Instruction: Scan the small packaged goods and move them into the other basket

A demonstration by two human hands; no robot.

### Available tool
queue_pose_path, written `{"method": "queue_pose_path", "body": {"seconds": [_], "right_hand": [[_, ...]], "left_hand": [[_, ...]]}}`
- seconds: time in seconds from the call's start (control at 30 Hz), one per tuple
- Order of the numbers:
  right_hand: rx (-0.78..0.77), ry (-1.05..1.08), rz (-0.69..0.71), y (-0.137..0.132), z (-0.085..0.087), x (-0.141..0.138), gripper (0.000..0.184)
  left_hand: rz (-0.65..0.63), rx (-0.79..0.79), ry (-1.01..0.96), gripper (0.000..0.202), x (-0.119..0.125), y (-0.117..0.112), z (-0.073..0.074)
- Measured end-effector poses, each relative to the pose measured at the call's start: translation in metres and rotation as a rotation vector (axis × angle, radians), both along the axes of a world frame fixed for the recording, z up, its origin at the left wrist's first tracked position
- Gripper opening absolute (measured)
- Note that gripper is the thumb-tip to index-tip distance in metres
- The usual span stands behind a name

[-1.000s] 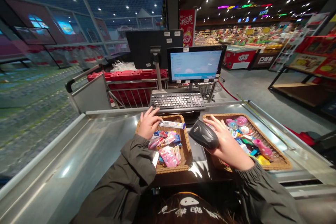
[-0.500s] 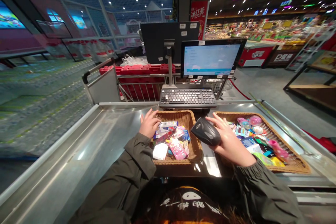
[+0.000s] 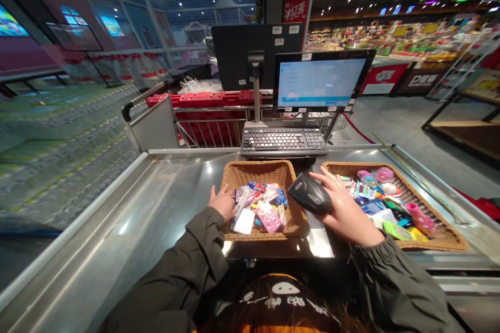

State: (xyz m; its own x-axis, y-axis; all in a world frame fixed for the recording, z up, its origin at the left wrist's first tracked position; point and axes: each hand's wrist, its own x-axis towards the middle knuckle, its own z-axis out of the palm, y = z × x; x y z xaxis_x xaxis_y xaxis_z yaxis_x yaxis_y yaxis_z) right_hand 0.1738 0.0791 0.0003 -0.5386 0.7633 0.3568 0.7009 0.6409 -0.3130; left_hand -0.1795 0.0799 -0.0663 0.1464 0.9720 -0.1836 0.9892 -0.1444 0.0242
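Observation:
My left hand (image 3: 222,203) reaches over the left rim of a small wicker basket (image 3: 258,167), its visible fingers spread. The fingertips are close beside a slanted white and purple packet (image 3: 241,200); whether they touch it I cannot tell. A white packet (image 3: 244,221) and a pink patterned packet (image 3: 269,217) lie in the basket among several small goods. My right hand (image 3: 344,210) grips a black handheld barcode scanner (image 3: 310,195), held above the gap between the two baskets. Its fingers wrap partly out of sight around the scanner.
A larger wicker basket (image 3: 441,242) of toys and packets stands at right on the metal counter (image 3: 164,187). A keyboard (image 3: 283,139) and a lit monitor (image 3: 320,83) stand behind. A shopping cart (image 3: 211,130) with red crates is beyond the counter.
My left hand has moved down along the basket's left side, and the small goods near it have shifted. The scanner stays in my right hand. The view has tilted slightly.

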Motion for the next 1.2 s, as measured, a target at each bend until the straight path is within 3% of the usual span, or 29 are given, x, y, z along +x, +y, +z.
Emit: {"method": "queue_pose_path", "body": {"seconds": [0.13, 0.33, 0.47, 0.63, 0.83, 1.2], "right_hand": [[0.016, 0.01, -0.021, 0.003, -0.005, 0.006, 0.042], [0.004, 0.012, -0.133, 0.0, -0.013, 0.035, 0.05], [0.022, 0.033, -0.229, -0.009, -0.015, 0.068, 0.061], [0.072, 0.062, -0.328, -0.017, -0.02, 0.121, 0.053], [0.054, 0.119, -0.481, -0.025, -0.025, 0.174, 0.063], [0.024, 0.196, -0.677, -0.045, -0.026, 0.245, 0.063]], "left_hand": [[-0.032, -0.033, 0.015, 0.018, 0.002, -0.001, 0.011], [-0.199, 0.071, -0.069, 0.027, 0.026, 0.006, 0.039], [-0.364, 0.156, -0.118, 0.027, 0.06, 0.017, 0.06], [-0.598, 0.203, -0.193, 0.025, 0.123, 0.037, 0.077], [-0.833, 0.253, -0.264, 0.026, 0.217, 0.059, 0.077], [-0.916, 0.169, -0.263, 0.03, 0.355, 0.099, 0.047]]}}
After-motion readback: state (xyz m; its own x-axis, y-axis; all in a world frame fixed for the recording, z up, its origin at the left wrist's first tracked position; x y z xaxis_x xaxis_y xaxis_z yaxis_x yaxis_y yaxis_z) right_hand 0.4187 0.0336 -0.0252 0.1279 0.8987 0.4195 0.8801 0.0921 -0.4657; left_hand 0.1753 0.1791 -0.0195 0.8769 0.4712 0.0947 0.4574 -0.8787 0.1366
